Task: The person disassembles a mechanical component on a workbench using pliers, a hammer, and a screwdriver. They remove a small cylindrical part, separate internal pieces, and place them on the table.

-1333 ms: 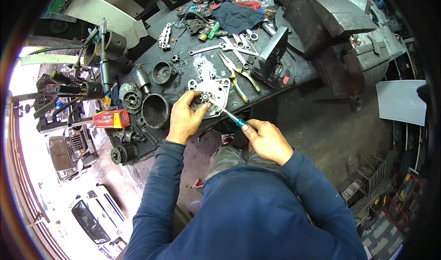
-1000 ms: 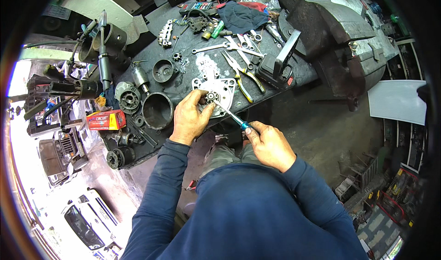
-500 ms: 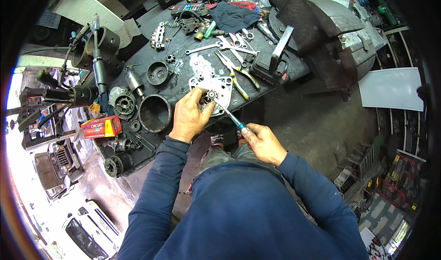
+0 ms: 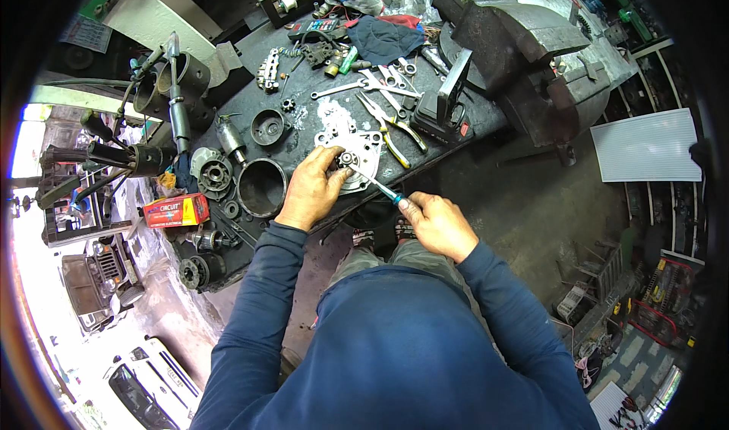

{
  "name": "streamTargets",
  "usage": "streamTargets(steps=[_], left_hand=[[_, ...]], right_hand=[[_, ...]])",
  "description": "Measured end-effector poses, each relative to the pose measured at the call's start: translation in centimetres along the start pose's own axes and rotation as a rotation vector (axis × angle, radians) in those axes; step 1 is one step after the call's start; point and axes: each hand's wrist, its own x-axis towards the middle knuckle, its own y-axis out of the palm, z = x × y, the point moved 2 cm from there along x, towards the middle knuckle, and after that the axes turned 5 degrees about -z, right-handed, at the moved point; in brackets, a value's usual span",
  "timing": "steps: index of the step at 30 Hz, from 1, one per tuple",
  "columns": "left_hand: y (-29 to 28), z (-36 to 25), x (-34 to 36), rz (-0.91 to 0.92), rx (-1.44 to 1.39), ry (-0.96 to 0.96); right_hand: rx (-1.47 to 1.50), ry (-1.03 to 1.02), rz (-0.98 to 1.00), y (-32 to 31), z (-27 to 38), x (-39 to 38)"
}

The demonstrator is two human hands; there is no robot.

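Observation:
An aluminium housing plate (image 4: pixel 364 145) lies at the bench's front edge, with a small round toothed part (image 4: pixel 346 159) near its middle. My left hand (image 4: pixel 310 187) grips that round part between thumb and fingers. My right hand (image 4: pixel 431 221) is closed round the teal handle of a screwdriver (image 4: pixel 377 183), whose tip reaches the round part beside my left thumb; whether it touches cannot be told exactly. Yellow-handled pliers (image 4: pixel 391 130) lie just right of the plate, and a large hollow steel cylinder (image 4: pixel 282 187) stands at its left.
The dark bench (image 4: pixel 456 137) carries wrenches (image 4: pixel 345 88), motor parts (image 4: pixel 213 173), rags (image 4: pixel 380 39), a red box (image 4: pixel 175 210) and a black device (image 4: pixel 440 111). A big vise (image 4: pixel 531 58) sits at the right, beside a white ribbed panel (image 4: pixel 645 145). Vehicles (image 4: pixel 144 377) show at lower left.
My hands and the screwdriver stay on the round part with only slight shifts. The whole view has drifted a little as the camera moved.

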Motion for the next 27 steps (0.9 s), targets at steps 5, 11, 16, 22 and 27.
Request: streamTargets(steps=[5,11,16,22,27], left_hand=[[-0.7,-0.2,-0.3,0.016,-0.035,0.033],[0.5,0.2,0.5,-0.006,-0.045,0.035],[0.9,0.5,0.7,-0.009,-0.062,0.056],[1.7,0.5,0.1,-0.092,-0.003,0.055],[2.0,1.0,0.0,-0.094,0.019,0.075]], right_hand=[[-0.245,-0.125,-0.133,-1.3,2.6,-0.3],[-0.174,-0.094,-0.101,0.0,3.4,-1.0],[-0.188,-0.079,-0.088,-0.6,3.4,-0.9],[-0.179,-0.069,-0.124,-0.7,2.9,-1.4],[-0.129,-0.059,-0.150,-0.9,2.2,-1.2]])
